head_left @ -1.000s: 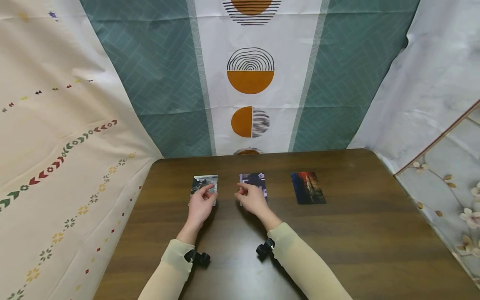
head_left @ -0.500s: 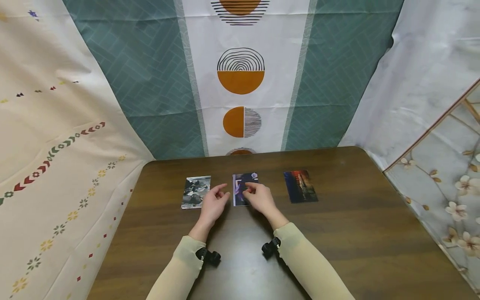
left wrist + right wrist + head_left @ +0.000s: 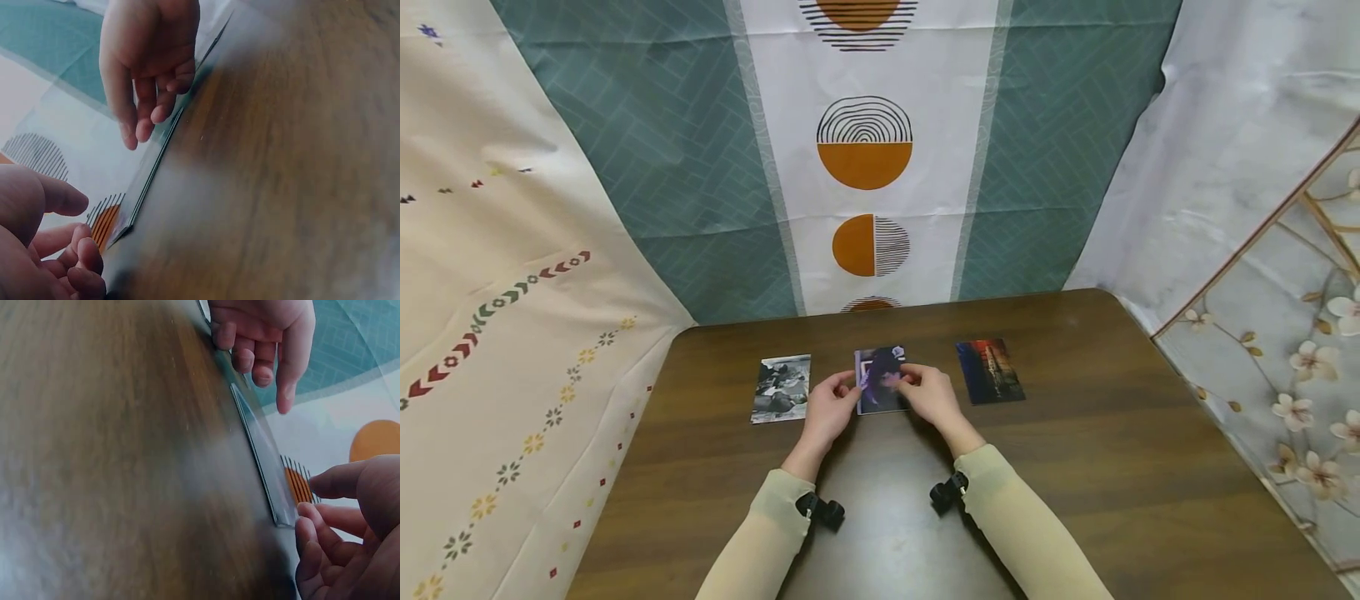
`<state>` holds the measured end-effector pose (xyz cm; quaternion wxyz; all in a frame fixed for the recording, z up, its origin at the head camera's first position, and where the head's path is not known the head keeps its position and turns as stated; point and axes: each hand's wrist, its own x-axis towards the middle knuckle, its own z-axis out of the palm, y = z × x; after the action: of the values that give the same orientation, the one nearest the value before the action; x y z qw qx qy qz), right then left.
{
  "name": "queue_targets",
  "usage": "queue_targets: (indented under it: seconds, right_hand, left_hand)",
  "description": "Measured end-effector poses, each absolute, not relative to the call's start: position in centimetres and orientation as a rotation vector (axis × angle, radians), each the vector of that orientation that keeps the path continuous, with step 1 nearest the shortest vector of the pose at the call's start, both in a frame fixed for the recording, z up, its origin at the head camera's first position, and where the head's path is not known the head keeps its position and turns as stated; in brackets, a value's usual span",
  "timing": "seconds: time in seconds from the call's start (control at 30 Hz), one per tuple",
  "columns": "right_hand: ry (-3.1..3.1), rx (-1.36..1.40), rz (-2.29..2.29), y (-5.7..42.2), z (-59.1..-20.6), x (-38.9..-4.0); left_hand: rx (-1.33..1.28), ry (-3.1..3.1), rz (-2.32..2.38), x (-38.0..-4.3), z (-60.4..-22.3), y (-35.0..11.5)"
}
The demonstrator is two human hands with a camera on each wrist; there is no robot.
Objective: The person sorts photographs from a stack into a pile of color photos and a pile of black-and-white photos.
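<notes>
In the head view a purple-and-dark picture card (image 3: 880,402) lies mid-row between my two hands. My left hand (image 3: 826,412) is at its left edge, thumb and fingertips close to the side. At the right edge is my right hand (image 3: 934,398), its fingertips overlapping the card in this view. Both wrist views show the card nearly edge-on as a thin, layered edge (image 3: 153,175). There, the fingers of the left hand (image 3: 37,250) and of the right hand (image 3: 356,531) are loosely bent, thumb apart from them. A black-and-white picture card (image 3: 781,390) lies left of my left hand.
A red-and-blue picture card (image 3: 990,372) lies to the right on the brown wooden table (image 3: 1075,467). Behind the table hangs a green-and-white patterned cloth (image 3: 865,250). Pale printed cloths flank the left (image 3: 512,375) and right sides (image 3: 1225,208).
My left hand has moved from over the black-and-white card to the left edge of the middle card. My right hand has shifted from over the middle card to its right edge.
</notes>
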<state>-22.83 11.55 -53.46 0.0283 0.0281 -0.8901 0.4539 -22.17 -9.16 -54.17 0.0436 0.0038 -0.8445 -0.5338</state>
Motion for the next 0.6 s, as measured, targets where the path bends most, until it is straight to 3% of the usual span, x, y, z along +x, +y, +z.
queue_targets:
  seconds: [0.6]
  right_hand:
    - [-2.791,-0.015,1.290,12.59,-53.98,-22.99]
  left_hand:
    - [0.074,-2.739,-1.422,-22.48,-53.84,-8.87]
